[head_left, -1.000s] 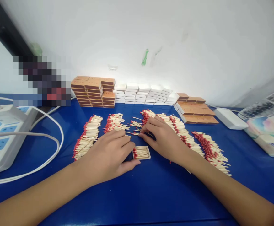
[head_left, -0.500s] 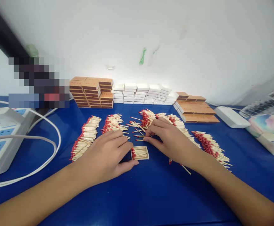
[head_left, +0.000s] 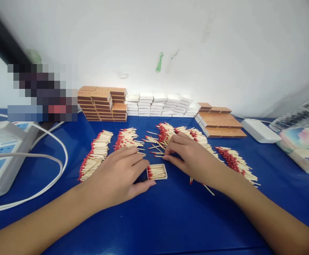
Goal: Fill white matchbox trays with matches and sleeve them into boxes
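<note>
A small white matchbox tray (head_left: 166, 173) lies on the blue table, holding a layer of matches (head_left: 155, 171) with red heads to the left. My left hand (head_left: 122, 170) rests around the tray's left end, index finger at the far corner and thumb at the near one. Just beyond the tray's right end, my right hand (head_left: 191, 154) has thumb and index pinched at the tail ends of loose matches (head_left: 158, 154). Part of the central match pile (head_left: 165, 132) is hidden behind that hand. Another heap (head_left: 127, 138) spreads beyond my left hand.
Along the wall stand stacked brown matchboxes (head_left: 101, 104), white trays (head_left: 159, 104) and more brown boxes (head_left: 220, 122). Match rows lie at left (head_left: 97, 152) and right (head_left: 236, 163). A power strip (head_left: 3, 156) with cables is at left; a white adapter (head_left: 260, 130) and tissue pack (head_left: 303, 148) at right.
The whole view has shifted very slightly. Both hands keep almost the same places, the left at the tray and the right pinching by the loose matches.
</note>
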`<state>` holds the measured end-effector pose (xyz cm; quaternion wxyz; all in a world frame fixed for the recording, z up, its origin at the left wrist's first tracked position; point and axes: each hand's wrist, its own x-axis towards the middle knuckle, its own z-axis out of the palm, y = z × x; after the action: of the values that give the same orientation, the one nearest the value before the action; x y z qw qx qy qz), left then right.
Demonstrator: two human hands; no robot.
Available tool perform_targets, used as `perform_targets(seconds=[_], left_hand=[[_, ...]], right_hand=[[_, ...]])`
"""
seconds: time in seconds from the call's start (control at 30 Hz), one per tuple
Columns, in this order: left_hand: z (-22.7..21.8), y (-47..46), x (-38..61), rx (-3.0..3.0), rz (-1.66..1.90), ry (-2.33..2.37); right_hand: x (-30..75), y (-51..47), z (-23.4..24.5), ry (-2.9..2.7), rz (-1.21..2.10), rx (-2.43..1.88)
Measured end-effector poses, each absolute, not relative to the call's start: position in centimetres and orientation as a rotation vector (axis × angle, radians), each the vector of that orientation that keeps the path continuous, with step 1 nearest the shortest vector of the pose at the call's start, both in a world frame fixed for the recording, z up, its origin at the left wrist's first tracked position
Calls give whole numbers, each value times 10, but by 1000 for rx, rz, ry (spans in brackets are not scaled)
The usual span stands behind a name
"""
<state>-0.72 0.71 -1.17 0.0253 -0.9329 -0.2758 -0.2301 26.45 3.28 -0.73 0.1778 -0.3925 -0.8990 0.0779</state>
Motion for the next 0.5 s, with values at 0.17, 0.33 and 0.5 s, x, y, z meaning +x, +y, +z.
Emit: perform_targets(seconds=[0.17, 0.33, 0.5], left_hand=[[-11, 7, -7, -2881, -714, -855], [-11, 8, -6, -2882, -716, -869], [-11, 9, -7, -2890, -694, -866]], right_hand=[[264, 33, -7, -2532, 205, -1118], [264, 31, -7, -2530, 220, -1123], [267, 35, -9, -2547, 217, -1096]])
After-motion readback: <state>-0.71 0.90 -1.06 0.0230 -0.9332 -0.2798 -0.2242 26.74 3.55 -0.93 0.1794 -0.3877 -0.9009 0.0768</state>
